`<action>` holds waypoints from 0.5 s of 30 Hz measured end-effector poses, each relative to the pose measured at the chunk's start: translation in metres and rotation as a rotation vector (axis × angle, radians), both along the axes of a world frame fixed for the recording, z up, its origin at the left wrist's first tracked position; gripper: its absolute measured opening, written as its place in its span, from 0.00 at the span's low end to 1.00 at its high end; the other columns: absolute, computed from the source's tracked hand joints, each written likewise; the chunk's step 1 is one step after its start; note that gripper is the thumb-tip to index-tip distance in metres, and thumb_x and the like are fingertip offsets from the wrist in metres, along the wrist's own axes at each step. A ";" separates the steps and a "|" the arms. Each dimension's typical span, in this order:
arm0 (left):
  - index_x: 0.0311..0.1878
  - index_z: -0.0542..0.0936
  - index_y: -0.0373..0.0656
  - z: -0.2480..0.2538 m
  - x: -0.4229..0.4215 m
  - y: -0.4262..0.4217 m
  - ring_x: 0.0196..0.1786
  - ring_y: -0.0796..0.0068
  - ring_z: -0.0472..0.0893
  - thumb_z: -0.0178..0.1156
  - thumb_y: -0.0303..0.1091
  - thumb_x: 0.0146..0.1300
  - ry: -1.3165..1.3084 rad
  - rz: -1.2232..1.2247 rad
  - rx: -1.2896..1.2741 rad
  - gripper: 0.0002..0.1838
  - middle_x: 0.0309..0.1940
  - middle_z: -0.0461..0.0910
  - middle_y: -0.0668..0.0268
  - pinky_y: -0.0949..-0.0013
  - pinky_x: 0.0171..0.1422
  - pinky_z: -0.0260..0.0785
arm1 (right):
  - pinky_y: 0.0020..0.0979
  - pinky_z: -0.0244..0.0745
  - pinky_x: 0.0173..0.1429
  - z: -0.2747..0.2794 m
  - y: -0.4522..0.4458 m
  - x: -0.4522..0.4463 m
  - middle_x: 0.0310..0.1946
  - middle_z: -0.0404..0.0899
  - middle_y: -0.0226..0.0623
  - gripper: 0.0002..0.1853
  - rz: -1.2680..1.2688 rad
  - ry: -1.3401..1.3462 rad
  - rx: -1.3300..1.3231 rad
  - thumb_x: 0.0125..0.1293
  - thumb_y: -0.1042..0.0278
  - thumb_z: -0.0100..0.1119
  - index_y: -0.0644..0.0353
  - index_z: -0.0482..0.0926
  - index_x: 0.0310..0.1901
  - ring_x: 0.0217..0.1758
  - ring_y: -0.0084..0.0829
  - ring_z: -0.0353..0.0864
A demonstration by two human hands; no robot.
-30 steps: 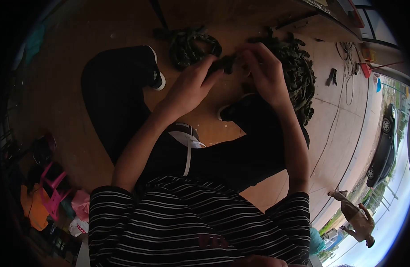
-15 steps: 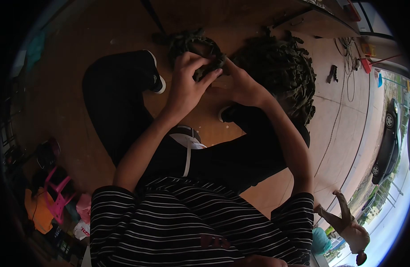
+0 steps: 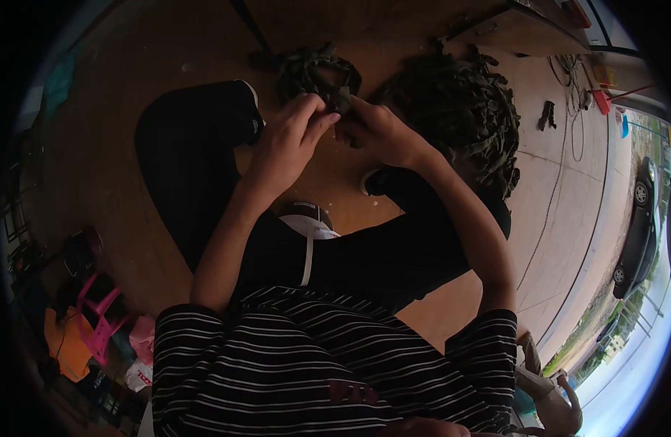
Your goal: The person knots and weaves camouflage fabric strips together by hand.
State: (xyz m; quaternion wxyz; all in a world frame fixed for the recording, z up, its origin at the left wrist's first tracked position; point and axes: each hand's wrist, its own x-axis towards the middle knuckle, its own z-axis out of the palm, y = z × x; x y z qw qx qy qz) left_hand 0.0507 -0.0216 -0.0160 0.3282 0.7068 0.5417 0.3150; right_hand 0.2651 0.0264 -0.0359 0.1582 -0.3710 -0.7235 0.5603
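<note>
Dark green strip (image 3: 342, 100) is pinched by the left hand (image 3: 283, 138), near a loose coil (image 3: 288, 80); right hand's (image 3: 385, 135) fingers are curled beside it, grip can't be told. Probably light, soft, hard to break, best held by its edges. Free bit's pointed away from the body; long axis is mostly hidden.

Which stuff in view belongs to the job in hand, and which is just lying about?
In the job, judging by place and likeness:
- dark strip between left hand and right hand
- dark looped bundle, likely
- dark heap, likely

Just lying about:
- pink plastic stool
- orange cloth
- red dustpan-like object
</note>
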 end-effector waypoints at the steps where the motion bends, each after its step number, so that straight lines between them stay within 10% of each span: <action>1: 0.43 0.73 0.37 0.002 0.001 -0.002 0.33 0.67 0.81 0.68 0.37 0.75 -0.041 -0.011 -0.011 0.15 0.33 0.78 0.60 0.58 0.37 0.71 | 0.38 0.81 0.51 -0.003 -0.001 0.001 0.37 0.88 0.42 0.17 0.022 -0.008 0.012 0.77 0.70 0.60 0.64 0.75 0.63 0.42 0.37 0.90; 15: 0.42 0.76 0.37 -0.001 0.003 -0.006 0.30 0.87 0.66 0.58 0.34 0.79 -0.354 0.150 -0.349 0.10 0.24 0.69 0.67 0.70 0.32 0.58 | 0.31 0.80 0.27 0.012 -0.014 -0.016 0.28 0.78 0.30 0.14 -0.090 -0.305 1.087 0.67 0.57 0.71 0.55 0.76 0.35 0.32 0.31 0.87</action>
